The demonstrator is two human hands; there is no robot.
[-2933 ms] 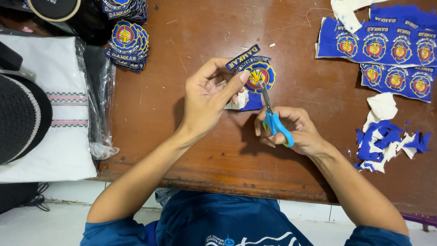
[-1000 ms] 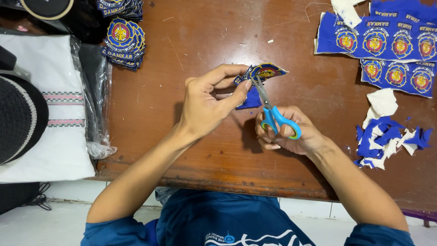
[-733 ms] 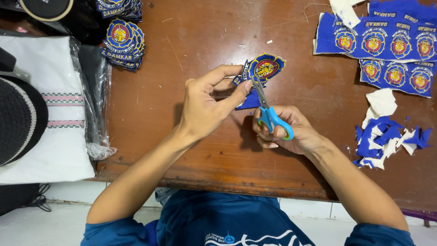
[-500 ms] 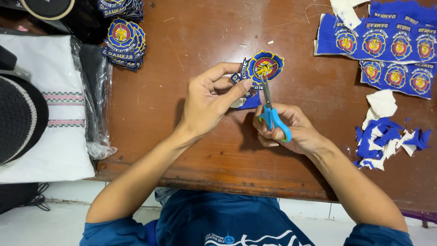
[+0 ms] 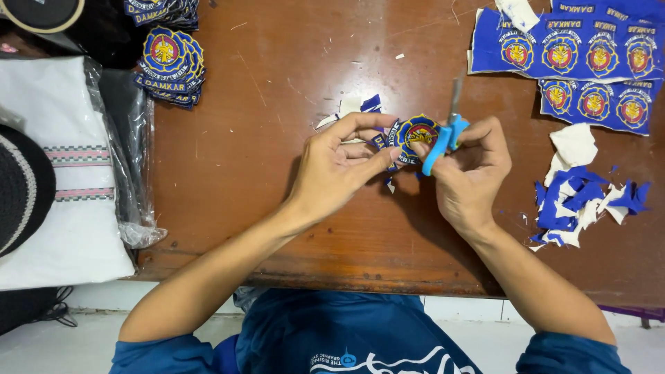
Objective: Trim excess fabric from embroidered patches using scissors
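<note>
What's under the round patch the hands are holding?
Under the round patch: brown table and small blue-white offcuts. The left hand and right hand cover whatever lies directly beneath them.

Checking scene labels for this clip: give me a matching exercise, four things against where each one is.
Things:
1. round blue embroidered patch
2. blue-handled scissors
3. pile of blue and white fabric scraps
4. stack of cut blue patches

Places:
A. table, far left
B. left hand fingers
C. right hand
D. table, right of both hands

Pairs: 1-B, 2-C, 3-D, 4-A
</note>
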